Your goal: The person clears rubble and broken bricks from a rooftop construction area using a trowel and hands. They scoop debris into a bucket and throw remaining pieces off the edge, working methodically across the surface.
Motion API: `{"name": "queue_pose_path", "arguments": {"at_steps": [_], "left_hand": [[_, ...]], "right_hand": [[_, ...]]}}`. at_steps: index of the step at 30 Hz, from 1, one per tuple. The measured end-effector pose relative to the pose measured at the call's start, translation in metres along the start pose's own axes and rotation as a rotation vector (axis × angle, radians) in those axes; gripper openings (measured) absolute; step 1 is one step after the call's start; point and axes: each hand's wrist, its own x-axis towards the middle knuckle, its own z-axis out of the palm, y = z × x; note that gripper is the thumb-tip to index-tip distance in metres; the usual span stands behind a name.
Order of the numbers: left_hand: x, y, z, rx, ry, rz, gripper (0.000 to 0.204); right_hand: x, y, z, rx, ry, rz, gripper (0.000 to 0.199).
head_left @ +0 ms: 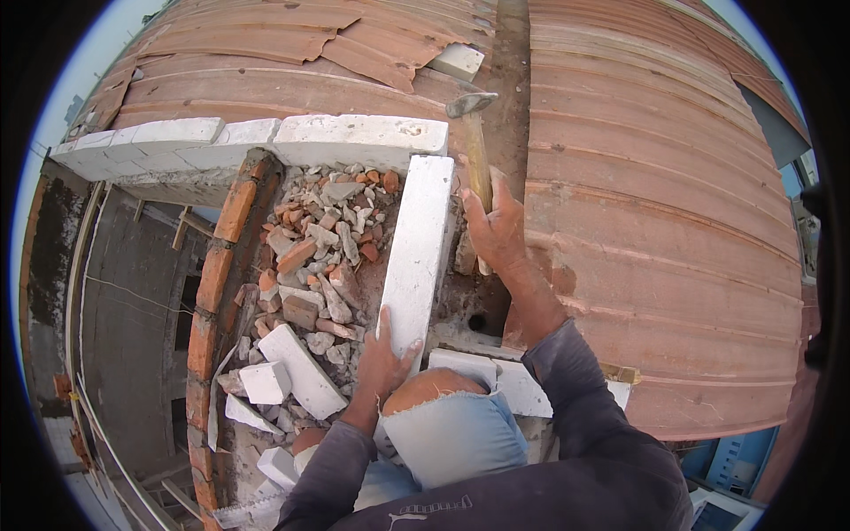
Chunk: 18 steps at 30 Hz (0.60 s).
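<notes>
My right hand [496, 226] is wrapped round the wooden handle of a hammer [479, 150]. The metal head points up and away from me, over the right side of a long white block [417, 239]. That block runs lengthwise from my knee to the white block wall at the far side. On its near end rests my left hand [383, 363], with the fingers spread and lying against the surface. Whether the hammer head touches anything cannot be made out.
Broken bricks and rubble [328, 239] fill the space left of the block, with white block offcuts [301, 372] nearer me. A red brick wall edge [212, 283] borders a drop on the left. Corrugated roof sheets [655, 239] spread to the right. More white blocks [359, 133] line the far side.
</notes>
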Motion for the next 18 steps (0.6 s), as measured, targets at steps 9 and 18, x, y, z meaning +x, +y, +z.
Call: {"name": "queue_pose_path", "arguments": {"at_steps": [9, 18], "left_hand": [[0.000, 0.006, -0.014, -0.019, -0.066, -0.046, 0.103], [0.002, 0.004, -0.010, -0.012, -0.038, -0.039, 0.102]], "right_hand": [[-0.015, 0.038, 0.047, -0.609, -0.579, 0.353, 0.037], [0.061, -0.032, 0.009, 0.020, 0.151, 0.025, 0.034]]}}
